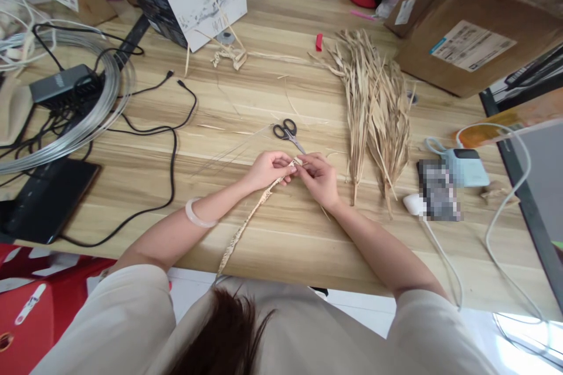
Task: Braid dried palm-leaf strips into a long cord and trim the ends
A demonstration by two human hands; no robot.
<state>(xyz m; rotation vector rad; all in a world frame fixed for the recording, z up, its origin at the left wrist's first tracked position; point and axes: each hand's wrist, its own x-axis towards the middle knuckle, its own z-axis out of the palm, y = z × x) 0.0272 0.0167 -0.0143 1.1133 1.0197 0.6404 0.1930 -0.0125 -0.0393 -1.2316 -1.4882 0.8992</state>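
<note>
A pale braided straw cord (240,233) runs from the table's front edge up to my fingers. My left hand (273,169) is closed in a pinch around its upper end. Close beside it, touching the same end, my right hand (317,176) pinches a thin straw strip, part of which is hidden by the fingers. Just beyond my hands lie scissors (290,133) with black handles, blades toward my right hand. Two bundles of dried straw leaves (357,111) rest to the right. A small woven straw piece (232,57) with sticks lies farther back.
At left are a coil of silvery wire (112,99), black cables, a power adapter (65,87) and a dark tablet (55,199). A white printed box (211,6) stands behind. A cardboard box (466,35), a light-blue power bank (468,167) and a white cable occupy the right.
</note>
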